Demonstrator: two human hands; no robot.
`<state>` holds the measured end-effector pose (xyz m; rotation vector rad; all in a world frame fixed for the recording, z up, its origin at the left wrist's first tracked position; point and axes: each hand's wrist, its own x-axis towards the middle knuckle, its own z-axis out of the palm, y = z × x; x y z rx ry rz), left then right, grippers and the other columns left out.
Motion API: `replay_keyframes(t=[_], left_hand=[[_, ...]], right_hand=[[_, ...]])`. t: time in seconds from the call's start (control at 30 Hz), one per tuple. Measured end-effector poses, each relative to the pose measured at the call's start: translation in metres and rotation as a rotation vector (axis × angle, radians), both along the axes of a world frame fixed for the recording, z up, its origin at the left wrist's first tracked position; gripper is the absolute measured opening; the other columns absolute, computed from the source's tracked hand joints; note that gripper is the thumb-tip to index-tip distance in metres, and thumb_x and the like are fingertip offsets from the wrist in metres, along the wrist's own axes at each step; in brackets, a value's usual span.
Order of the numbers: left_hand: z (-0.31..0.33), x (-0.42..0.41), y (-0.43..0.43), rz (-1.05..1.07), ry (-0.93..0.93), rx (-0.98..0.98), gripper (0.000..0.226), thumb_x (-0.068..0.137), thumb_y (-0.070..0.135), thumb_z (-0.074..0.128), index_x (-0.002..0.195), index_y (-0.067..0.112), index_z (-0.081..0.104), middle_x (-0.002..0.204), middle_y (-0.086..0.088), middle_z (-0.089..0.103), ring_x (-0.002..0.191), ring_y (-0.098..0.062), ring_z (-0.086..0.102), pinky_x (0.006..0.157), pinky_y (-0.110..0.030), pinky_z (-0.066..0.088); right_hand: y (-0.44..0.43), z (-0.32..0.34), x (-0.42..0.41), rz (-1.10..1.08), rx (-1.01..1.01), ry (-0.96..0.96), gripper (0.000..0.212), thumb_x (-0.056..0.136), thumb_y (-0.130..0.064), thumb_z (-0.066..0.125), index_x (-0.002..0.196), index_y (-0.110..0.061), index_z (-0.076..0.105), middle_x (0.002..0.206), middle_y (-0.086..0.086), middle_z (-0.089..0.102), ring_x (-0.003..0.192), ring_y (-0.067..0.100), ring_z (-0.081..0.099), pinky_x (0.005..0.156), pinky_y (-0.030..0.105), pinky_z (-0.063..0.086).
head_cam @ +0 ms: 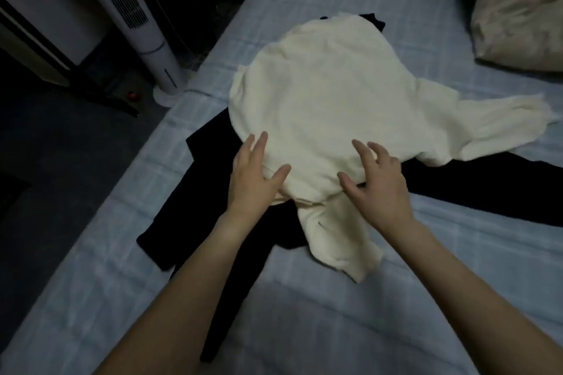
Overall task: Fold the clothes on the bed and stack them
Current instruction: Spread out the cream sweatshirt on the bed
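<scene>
On a pale blue checked bed, near its middle: a cream top, spread wide over black clothes, one sleeve out to the right and another flap trailing toward the near edge. Looks soft, light and limp, so likely to sag and crease when lifted; nothing to break. Probably best pinched at the shoulders or hem corners, or folded flat in place by flipping a sleeve inward. Underneath, dark cloth just as floppy, apt to drag along if gripped through the cream layer; worth separating first. At the far right, a beige pillow, well apart, no hindrance. Beside the bed on the left, a white tower fan on the floor, away from the clothes. Smallest: left hand flat with fingers spread, pressing the near edge of the cream top. Right hand likewise wide, fingers arched, holding nothing; touching the cloth or just over it, hard to tell.
</scene>
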<state>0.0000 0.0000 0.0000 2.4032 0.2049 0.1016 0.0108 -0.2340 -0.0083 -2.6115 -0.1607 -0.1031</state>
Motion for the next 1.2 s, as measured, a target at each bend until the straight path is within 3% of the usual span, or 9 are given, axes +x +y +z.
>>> replay_keyframes(t=[0.13, 0.23, 0.3, 0.4, 0.53, 0.87, 0.97, 1.1, 1.2], left_hand=[[-0.051, 0.040, 0.005, 0.239, 0.134, -0.130, 0.093, 0.080, 0.045, 0.074, 0.154, 0.027, 0.022, 0.156, -0.018, 0.018, 0.140, -0.037, 0.026, 0.114, -0.035, 0.023], [-0.077, 0.056, 0.004, 0.272, 0.167, -0.193, 0.098, 0.077, 0.044, 0.077, 0.154, 0.031, 0.018, 0.144, -0.021, 0.033, 0.130, -0.037, 0.040, 0.102, -0.026, 0.032], [-0.082, 0.061, 0.004, 0.227, 0.131, -0.228, 0.097, 0.077, 0.033, 0.080, 0.154, 0.029, 0.022, 0.134, -0.020, 0.042, 0.122, -0.032, 0.050, 0.088, -0.016, 0.033], [-0.080, 0.058, 0.006, 0.169, 0.083, -0.253, 0.085, 0.076, 0.017, 0.080, 0.149, 0.025, 0.037, 0.129, -0.018, 0.045, 0.118, -0.026, 0.052, 0.084, -0.007, 0.032], [-0.060, 0.039, 0.012, 0.122, 0.056, -0.314, 0.073, 0.074, 0.009, 0.082, 0.139, 0.017, 0.052, 0.133, -0.014, 0.049, 0.118, -0.018, 0.052, 0.087, -0.007, 0.035], [0.039, -0.082, 0.000, 0.094, 0.035, -0.440, 0.068, 0.070, 0.006, 0.084, 0.131, 0.020, 0.059, 0.131, -0.005, 0.057, 0.116, -0.013, 0.054, 0.096, -0.015, 0.042], [0.063, -0.142, -0.005, 0.076, 0.076, -0.453, 0.067, 0.070, 0.007, 0.085, 0.131, 0.022, 0.059, 0.129, -0.001, 0.057, 0.114, -0.009, 0.054, 0.092, -0.008, 0.041], [0.092, -0.225, -0.010, 0.098, 0.148, -0.470, 0.066, 0.070, 0.008, 0.085, 0.130, 0.020, 0.061, 0.127, -0.001, 0.060, 0.115, -0.013, 0.055, 0.098, -0.023, 0.045], [0.112, -0.292, -0.015, 0.099, 0.169, -0.507, 0.064, 0.068, 0.007, 0.087, 0.125, 0.023, 0.063, 0.123, 0.000, 0.061, 0.113, -0.014, 0.057, 0.095, -0.021, 0.046]], right_hand=[[0.007, -0.060, 0.030, -0.287, 0.132, 0.274, 0.083, 0.083, -0.068, 0.059, 0.153, -0.047, 0.018, 0.163, 0.013, 0.004, 0.134, 0.049, 0.025, 0.110, 0.050, 0.031], [0.018, -0.085, 0.044, -0.386, 0.317, 0.318, 0.087, 0.077, -0.067, 0.067, 0.150, -0.048, 0.023, 0.162, 0.009, 0.000, 0.135, 0.050, 0.023, 0.112, 0.048, 0.028], [0.024, -0.091, 0.048, -0.371, 0.412, 0.283, 0.085, 0.075, -0.056, 0.077, 0.148, -0.037, 0.037, 0.156, 0.012, 0.008, 0.134, 0.040, 0.031, 0.113, 0.036, 0.030], [0.024, -0.087, 0.045, -0.307, 0.468, 0.184, 0.072, 0.071, -0.033, 0.087, 0.135, -0.020, 0.058, 0.140, 0.011, 0.029, 0.115, 0.019, 0.046, 0.100, 0.013, 0.031], [0.012, -0.064, 0.027, -0.316, 0.539, 0.148, 0.055, 0.070, -0.026, 0.088, 0.122, -0.022, 0.069, 0.130, 0.006, 0.047, 0.115, 0.017, 0.052, 0.106, 0.028, 0.040], [-0.007, 0.023, -0.083, -0.323, 0.663, 0.136, 0.045, 0.068, -0.023, 0.090, 0.108, -0.029, 0.072, 0.123, -0.009, 0.051, 0.109, 0.000, 0.051, 0.085, -0.004, 0.032], [-0.013, 0.043, -0.144, -0.353, 0.660, 0.166, 0.043, 0.066, -0.023, 0.091, 0.104, -0.029, 0.073, 0.125, -0.007, 0.053, 0.112, 0.001, 0.052, 0.086, -0.007, 0.029], [-0.018, 0.071, -0.235, -0.385, 0.646, 0.218, 0.040, 0.066, -0.020, 0.092, 0.103, -0.023, 0.075, 0.125, 0.000, 0.059, 0.116, 0.006, 0.054, 0.086, -0.005, 0.030], [-0.022, 0.091, -0.308, -0.417, 0.714, 0.208, 0.035, 0.067, -0.016, 0.091, 0.098, -0.024, 0.076, 0.121, 0.000, 0.064, 0.120, 0.006, 0.053, 0.085, -0.005, 0.031]])
